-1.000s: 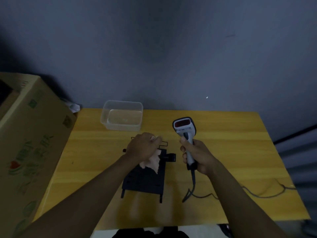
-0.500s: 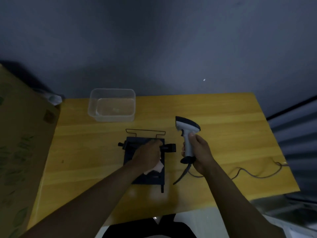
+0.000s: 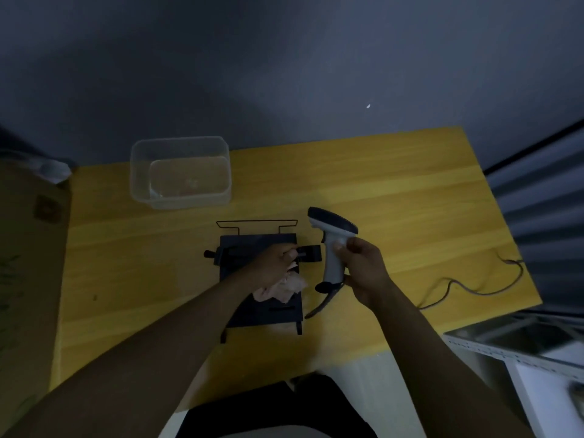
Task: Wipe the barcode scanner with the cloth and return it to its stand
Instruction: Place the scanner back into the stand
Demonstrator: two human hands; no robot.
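The grey and black barcode scanner [image 3: 331, 230] is held upright by its handle in my right hand [image 3: 363, 268], head pointing left, just right of the stand. Its cable [image 3: 467, 289] trails off to the right across the table. My left hand [image 3: 276, 262] holds a crumpled pale pink cloth [image 3: 284, 287] and hovers over the black stand [image 3: 252, 248], which lies flat in the middle of the yellow table [image 3: 395, 191]. A thin wire frame [image 3: 256, 222] sticks out at the stand's far end.
A clear plastic container [image 3: 180, 172] stands at the back left of the table. A cardboard box [image 3: 28, 263] rises along the left edge. A metal surface [image 3: 521, 339] sits off the table's right front corner. A dark wall lies behind.
The scanner has turned from facing me to pointing left and has come lower, beside the stand. My left hand with the cloth has dropped onto the stand. My view has tilted down.
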